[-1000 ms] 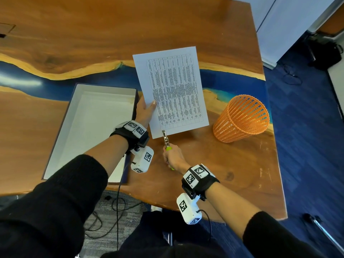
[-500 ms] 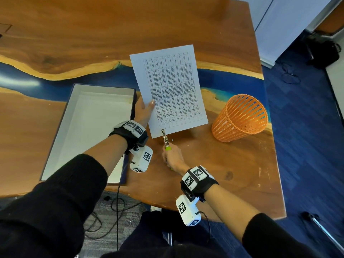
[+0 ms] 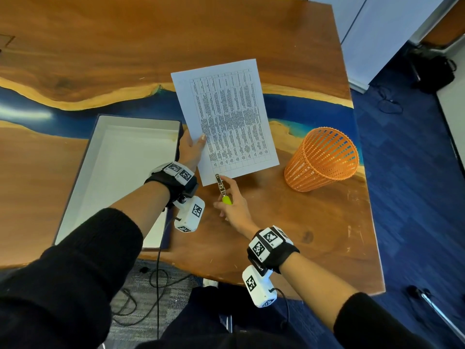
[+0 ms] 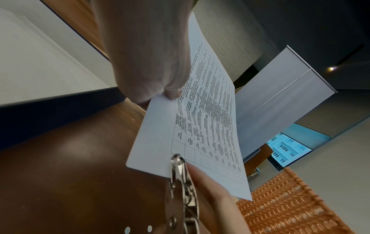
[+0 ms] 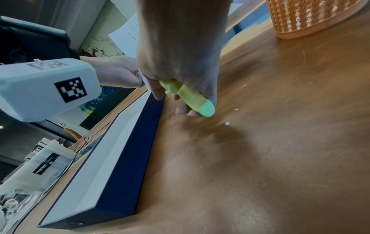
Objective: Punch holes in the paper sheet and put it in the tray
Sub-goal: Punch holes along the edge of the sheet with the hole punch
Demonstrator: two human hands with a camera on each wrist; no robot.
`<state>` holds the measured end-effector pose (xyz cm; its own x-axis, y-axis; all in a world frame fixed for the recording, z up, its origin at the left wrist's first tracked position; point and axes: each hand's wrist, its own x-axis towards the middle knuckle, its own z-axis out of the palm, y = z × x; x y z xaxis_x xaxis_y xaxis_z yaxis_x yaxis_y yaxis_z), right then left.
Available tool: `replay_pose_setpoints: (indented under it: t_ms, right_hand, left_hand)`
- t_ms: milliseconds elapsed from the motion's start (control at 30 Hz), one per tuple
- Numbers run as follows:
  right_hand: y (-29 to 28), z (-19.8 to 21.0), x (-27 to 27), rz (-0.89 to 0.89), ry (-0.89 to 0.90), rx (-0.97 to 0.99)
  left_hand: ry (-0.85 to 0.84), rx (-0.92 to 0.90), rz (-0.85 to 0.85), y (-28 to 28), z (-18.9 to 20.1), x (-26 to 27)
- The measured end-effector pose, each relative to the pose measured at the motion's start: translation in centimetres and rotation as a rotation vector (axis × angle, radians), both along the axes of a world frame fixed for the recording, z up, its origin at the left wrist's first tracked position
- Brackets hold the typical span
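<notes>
A printed paper sheet (image 3: pixel 226 119) (image 4: pixel 202 120) is held up above the wooden table. My left hand (image 3: pixel 192 147) (image 4: pixel 160 82) pinches its left edge, thumb on top. My right hand (image 3: pixel 230 204) (image 5: pixel 180 88) grips a metal hole punch (image 3: pixel 221 185) (image 4: pixel 180 182) with a yellow-green handle (image 5: pixel 188 98), index finger stretched along it. The punch's head sits over the sheet's near edge close to the left corner. A white tray (image 3: pixel 118 177) (image 5: pixel 104 166) with dark blue walls lies to the left, with nothing in it.
An orange mesh basket (image 3: pixel 323 159) (image 4: pixel 290 202) stands on the table right of the sheet. A small white paper dot (image 5: pixel 227 123) lies on the wood under my right hand. The table's near edge (image 3: pixel 276 280) is close; cables hang below it.
The sheet and my left hand have shifted slightly left and toward me. The punch's head stays at the sheet's near edge, and my right index finger now stretches along the punch.
</notes>
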<state>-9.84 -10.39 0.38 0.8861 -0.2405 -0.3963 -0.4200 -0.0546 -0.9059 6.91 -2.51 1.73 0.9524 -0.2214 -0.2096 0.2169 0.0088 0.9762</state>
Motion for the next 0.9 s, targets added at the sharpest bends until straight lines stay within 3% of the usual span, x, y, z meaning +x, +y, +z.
replay_pose_setpoints:
  t_ms: [200,900]
  right_hand:
    - [-0.2,-0.72,-0.07,-0.065,-0.033,0.0]
    - [-0.74,-0.74,0.17,-0.037,-0.067,-0.023]
  left_hand:
    - [0.002,-0.01,-0.001,0.01,-0.01,-0.07]
    - [-0.018,0.017,-0.02,0.58,-0.01,0.31]
